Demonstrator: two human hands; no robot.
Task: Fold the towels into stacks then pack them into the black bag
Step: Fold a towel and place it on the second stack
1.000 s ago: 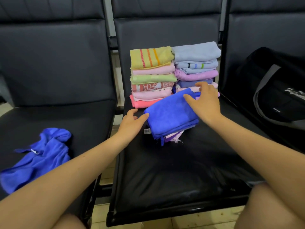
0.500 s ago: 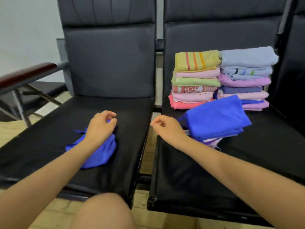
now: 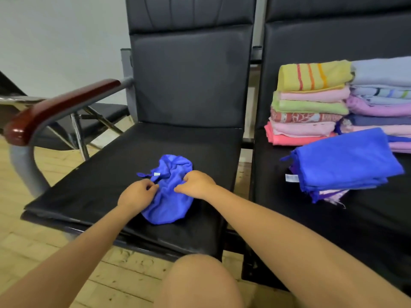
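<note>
Right hand (image 3: 196,184) has come over from the seat gap, so now both hands are on the crumpled blue microfibre towel (image 3: 168,192) lying on the left black leather seat (image 3: 106,178). Left hand (image 3: 136,194) pinches its left edge, right hand pinches the right side, fingers curled into the cloth bunched between them.

Waiting room: linked black seats (image 3: 182,152)
</note>
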